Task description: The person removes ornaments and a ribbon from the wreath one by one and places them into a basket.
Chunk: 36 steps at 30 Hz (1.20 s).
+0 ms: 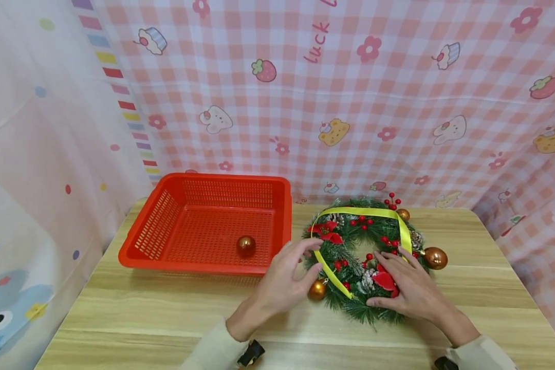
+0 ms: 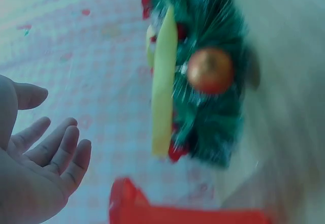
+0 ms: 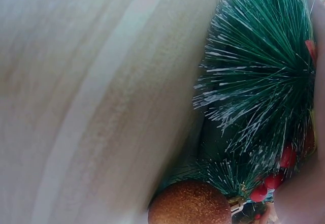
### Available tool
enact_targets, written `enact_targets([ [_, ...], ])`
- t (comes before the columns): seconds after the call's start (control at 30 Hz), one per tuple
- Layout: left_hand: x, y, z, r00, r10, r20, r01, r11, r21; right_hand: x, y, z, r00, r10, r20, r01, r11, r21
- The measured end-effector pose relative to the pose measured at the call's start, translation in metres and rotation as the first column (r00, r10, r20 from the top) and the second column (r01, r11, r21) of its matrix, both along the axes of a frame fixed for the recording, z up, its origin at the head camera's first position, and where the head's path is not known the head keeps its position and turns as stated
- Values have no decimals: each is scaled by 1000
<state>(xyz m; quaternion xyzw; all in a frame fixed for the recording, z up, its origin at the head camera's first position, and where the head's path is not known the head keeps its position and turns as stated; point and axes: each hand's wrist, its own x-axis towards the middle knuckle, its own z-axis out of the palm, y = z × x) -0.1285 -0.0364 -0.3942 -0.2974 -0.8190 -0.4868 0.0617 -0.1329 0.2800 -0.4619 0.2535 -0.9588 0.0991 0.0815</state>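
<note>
A green Christmas wreath (image 1: 358, 309) lies on the table, trimmed with red berries, pine cones and red poinsettias (image 1: 385, 281). Yellow ribbon (image 1: 361, 211) runs loosely over its top. My right hand (image 1: 411, 290) rests on the wreath's near right side, fingers spread over the greenery. At the left side, my left hand (image 1: 282, 280) hovers by the ribbon, fingers loosely bent and holding nothing; the left wrist view shows its palm bare. An orange ball ornament (image 2: 210, 70) hangs from the wreath's near left edge. On the right edge is a brown glittery ball ornament (image 3: 190, 203).
Left of the wreath stands a red plastic basket (image 1: 129, 260) with one brown ball (image 1: 246, 246) inside. A smaller gold ball (image 1: 403, 214) sits at the wreath's far edge. Behind the wooden table (image 1: 157, 329) hangs a pink checked curtain (image 1: 268, 113).
</note>
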Motion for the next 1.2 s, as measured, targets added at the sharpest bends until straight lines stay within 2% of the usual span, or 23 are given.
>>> enact_targets([
  [0.13,1,15,-12,999,-39,37,40,999,-25,0,0,0,1000,-4,2,4,1000,-7],
  [0.37,-2,28,-30,991,-3,137,20,993,-116,0,0,0,1000,-5,6,6,1000,-22],
  [0.5,-3,30,-37,985,21,169,5,988,-154,0,-1,0,1000,-6,5,6,1000,-23],
  [0.6,-5,30,-41,989,46,141,-18,981,-191,0,-1,0,1000,-7,4,7,1000,-20],
  [0.77,-8,29,-48,995,84,51,-67,962,-266,1,0,0,1000,-8,0,8,1000,-17],
  [1.0,-9,29,-55,990,130,-58,-142,929,-342,0,1,-1,1000,-11,6,11,1000,-14],
  [1.1,-8,30,-54,985,153,-75,-170,918,-358,1,1,-1,1000,-14,8,14,1000,-14],
  [1.2,-7,31,-53,979,193,-64,-203,905,-374,1,1,-1,1000,-17,15,17,1000,-14],
])
